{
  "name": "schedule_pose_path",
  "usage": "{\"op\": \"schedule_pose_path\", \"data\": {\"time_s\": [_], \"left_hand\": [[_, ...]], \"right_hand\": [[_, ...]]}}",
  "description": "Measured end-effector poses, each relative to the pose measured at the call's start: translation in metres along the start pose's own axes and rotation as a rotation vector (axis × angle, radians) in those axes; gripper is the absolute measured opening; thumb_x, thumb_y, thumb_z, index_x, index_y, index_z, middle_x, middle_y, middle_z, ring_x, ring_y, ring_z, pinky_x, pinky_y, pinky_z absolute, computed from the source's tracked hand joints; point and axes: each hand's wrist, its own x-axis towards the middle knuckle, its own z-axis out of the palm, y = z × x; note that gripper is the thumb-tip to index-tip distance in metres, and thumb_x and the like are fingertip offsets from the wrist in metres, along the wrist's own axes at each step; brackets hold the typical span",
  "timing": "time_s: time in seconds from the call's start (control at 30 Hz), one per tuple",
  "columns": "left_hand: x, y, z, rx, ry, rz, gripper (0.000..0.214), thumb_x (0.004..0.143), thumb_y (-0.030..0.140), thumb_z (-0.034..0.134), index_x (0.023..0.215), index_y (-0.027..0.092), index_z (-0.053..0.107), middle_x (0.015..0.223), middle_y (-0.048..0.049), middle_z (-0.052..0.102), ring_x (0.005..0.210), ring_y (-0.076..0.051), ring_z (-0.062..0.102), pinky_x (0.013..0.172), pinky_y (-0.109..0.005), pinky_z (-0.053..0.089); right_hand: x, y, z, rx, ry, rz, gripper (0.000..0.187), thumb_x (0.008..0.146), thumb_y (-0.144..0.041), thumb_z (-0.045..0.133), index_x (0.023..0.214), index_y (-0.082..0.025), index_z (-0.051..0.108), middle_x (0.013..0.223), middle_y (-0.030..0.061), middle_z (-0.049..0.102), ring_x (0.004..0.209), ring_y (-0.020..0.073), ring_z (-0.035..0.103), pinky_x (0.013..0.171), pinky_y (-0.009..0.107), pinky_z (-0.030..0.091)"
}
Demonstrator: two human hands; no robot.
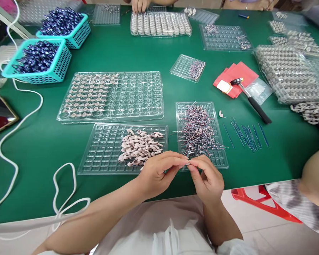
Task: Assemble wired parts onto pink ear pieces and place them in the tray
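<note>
My left hand (159, 171) and my right hand (207, 177) meet at their fingertips just above the table's near edge, pinching one small part (188, 162) between them; it is too small to name. Right behind the left hand lies a pile of pinkish plastic clips (139, 145) on a clear blister tray (101, 150). Behind the right hand a second clear tray (218, 159) carries a heap of thin wired components (198, 129). Farther back, a large clear tray (138, 95) holds rows of the pinkish clips in its left half.
Two teal baskets (57, 69) of dark blue parts stand at the back left. A hammer (251, 101) lies on red cloths, with blue pins (246, 134) near it. A white cable (18, 124) loops at the left. Stacked trays (289, 72) fill the right. Another person's hand (139, 5) works opposite; someone's arm (316, 173) is at the right.
</note>
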Motion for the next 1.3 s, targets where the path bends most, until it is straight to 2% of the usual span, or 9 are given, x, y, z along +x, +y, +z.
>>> {"op": "schedule_pose_path", "data": {"time_s": [0.27, 0.43, 0.67, 0.8, 0.9, 0.97, 1.07, 1.2, 1.3], "left_hand": [[0.000, 0.000, 0.001, 0.001, 0.022, 0.009, 0.025, 0.091, 0.001, 0.060, 0.104, 0.018, 0.072, 0.100, -0.0093, 0.079, 0.093, -0.015, 0.076, 0.082, -0.025, 0.063], [0.002, 0.000, 0.000, -0.029, 0.025, -0.047, 0.023, 0.092, 0.004, 0.061, 0.102, 0.020, 0.074, 0.100, -0.0077, 0.080, 0.093, -0.016, 0.077, 0.083, -0.026, 0.063], [0.001, -0.001, 0.003, -0.165, 0.031, -0.184, 0.020, 0.092, 0.008, 0.062, 0.102, 0.019, 0.075, 0.101, -0.0081, 0.080, 0.096, -0.018, 0.076, 0.084, -0.028, 0.063], [0.001, 0.001, 0.002, -0.126, 0.027, -0.269, 0.017, 0.092, 0.013, 0.064, 0.104, 0.019, 0.074, 0.102, -0.0084, 0.079, 0.091, -0.018, 0.076, 0.081, -0.029, 0.063], [0.005, 0.004, -0.013, -0.017, 0.015, -0.283, 0.015, 0.093, 0.016, 0.065, 0.106, 0.018, 0.073, 0.101, -0.0085, 0.079, 0.092, -0.020, 0.074, 0.083, -0.032, 0.061], [0.006, 0.006, -0.031, 0.089, 0.041, -0.264, 0.016, 0.095, 0.017, 0.062, 0.107, 0.019, 0.071, 0.103, -0.0092, 0.077, 0.098, -0.021, 0.073, 0.087, -0.035, 0.060], [0.002, 0.010, -0.061, 0.272, 0.075, -0.266, 0.017, 0.096, 0.018, 0.059, 0.109, 0.019, 0.070, 0.105, -0.0099, 0.076, 0.102, -0.023, 0.070, 0.089, -0.039, 0.059], [-0.010, 0.011, -0.093, 0.462, -0.021, -0.330, 0.019, 0.096, 0.020, 0.061, 0.112, 0.020, 0.071, 0.113, -0.0105, 0.075, 0.111, -0.026, 0.068, 0.094, -0.042, 0.058], [-0.010, 0.002, -0.117, 0.570, -0.043, -0.397, 0.027, 0.095, 0.027, 0.064, 0.120, 0.021, 0.069, 0.125, -0.0113, 0.072, 0.118, -0.028, 0.066, 0.098, -0.044, 0.057]], "right_hand": [[0.000, 0.001, 0.002, -0.115, 0.022, -0.111, 0.030, 0.089, -0.004, 0.062, 0.112, -0.023, 0.065, 0.090, 0.0051, 0.072, 0.080, 0.0180, 0.067, 0.071, 0.036, 0.056], [-0.001, 0.000, 0.003, -0.149, 0.023, -0.133, 0.032, 0.089, -0.005, 0.062, 0.115, -0.024, 0.064, 0.091, 0.0057, 0.073, 0.082, 0.0186, 0.068, 0.072, 0.037, 0.056], [-0.003, 0.002, 0.001, 0.021, 0.014, 0.038, 0.031, 0.091, -0.010, 0.062, 0.118, -0.025, 0.065, 0.096, 0.0052, 0.074, 0.084, 0.0180, 0.068, 0.072, 0.034, 0.057], [-0.009, 0.005, -0.001, -0.018, 0.069, 0.133, 0.024, 0.091, -0.017, 0.064, 0.114, -0.025, 0.069, 0.094, 0.0041, 0.075, 0.081, 0.0176, 0.069, 0.073, 0.032, 0.057], [-0.012, 0.006, -0.001, -0.072, 0.143, 0.206, 0.017, 0.090, -0.025, 0.067, 0.106, -0.024, 0.072, 0.093, 0.0043, 0.076, 0.084, 0.0196, 0.072, 0.074, 0.031, 0.058], [-0.012, 0.005, -0.001, -0.126, 0.173, 0.271, 0.016, 0.089, -0.034, 0.068, 0.100, -0.025, 0.075, 0.095, 0.0051, 0.077, 0.082, 0.0207, 0.073, 0.064, 0.029, 0.057], [-0.009, 0.003, -0.002, -0.182, 0.164, 0.320, 0.025, 0.087, -0.047, 0.067, 0.093, -0.025, 0.076, 0.092, 0.0065, 0.078, 0.077, 0.0226, 0.074, 0.060, 0.030, 0.056], [-0.005, 0.003, -0.005, -0.203, 0.092, 0.332, 0.034, 0.084, -0.057, 0.065, 0.091, -0.026, 0.076, 0.089, 0.0075, 0.079, 0.065, 0.0221, 0.073, 0.040, 0.027, 0.049], [-0.004, 0.007, -0.007, -0.184, 0.041, 0.339, 0.034, 0.083, -0.058, 0.065, 0.089, -0.027, 0.076, 0.087, 0.0066, 0.079, 0.063, 0.0221, 0.073, 0.040, 0.027, 0.051]]}}
